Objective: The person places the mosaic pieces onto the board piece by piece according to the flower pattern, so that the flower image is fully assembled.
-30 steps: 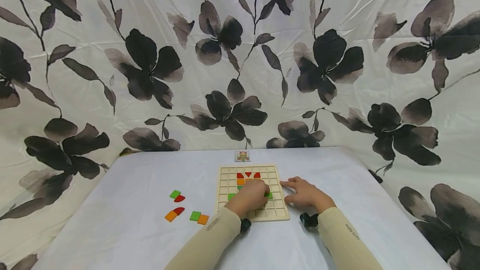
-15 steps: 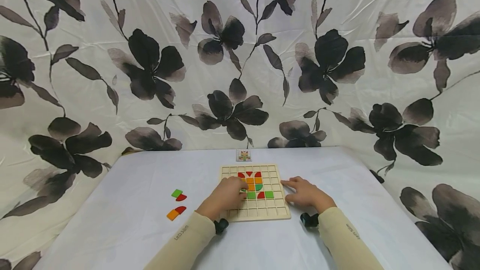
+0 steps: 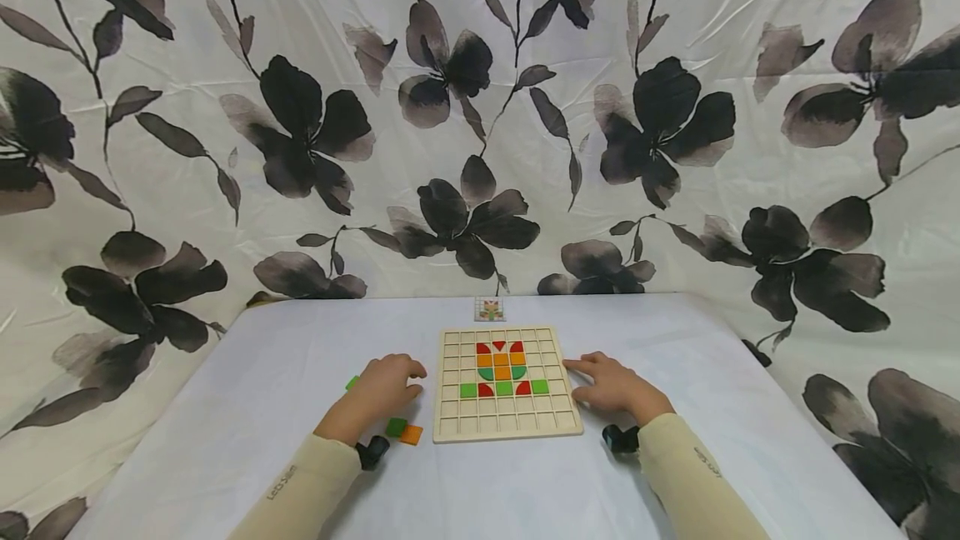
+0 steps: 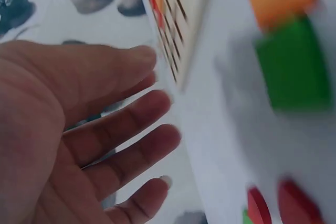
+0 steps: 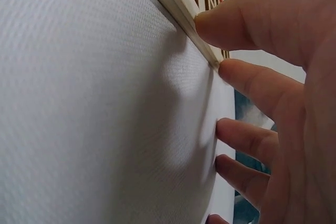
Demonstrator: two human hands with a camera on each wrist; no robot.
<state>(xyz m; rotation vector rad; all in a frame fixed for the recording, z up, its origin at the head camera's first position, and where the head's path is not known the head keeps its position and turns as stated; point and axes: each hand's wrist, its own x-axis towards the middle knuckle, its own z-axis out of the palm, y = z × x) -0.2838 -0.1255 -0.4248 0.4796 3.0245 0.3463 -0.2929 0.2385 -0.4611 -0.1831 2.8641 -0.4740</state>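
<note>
A square board of pale wood (image 3: 487, 426), its face divided into a grid, lies flat on a white-covered surface (image 3: 525, 490). Thin coloured pieces fill some cells in its middle. The farthest row has a red triangle (image 3: 498, 346) between two red rounded pieces (image 3: 517, 347). Nearer come three orange squares (image 3: 502, 360), then an orange square between two green rounded pieces (image 3: 486, 374). The nearest row alternates light-green squares (image 3: 504, 388) with red rounded pieces.

The person's left hand (image 3: 377, 390) is left of the board and apart from it, empty, with fingers loosely bent and spread. Near its wrist lie a loose dark-green square tile (image 3: 396, 427) and a loose orange square tile (image 3: 410, 435), side by side. The left wrist view also shows two blurred, loose red pieces (image 4: 298, 203).

The right hand (image 3: 617, 384) has its fingers extended, thumb and index fingertip touching the board's right edge.

Beyond the board lies a small patterned card (image 3: 491, 309); behind hangs a white cloth with dark flowers (image 3: 555, 7).
</note>
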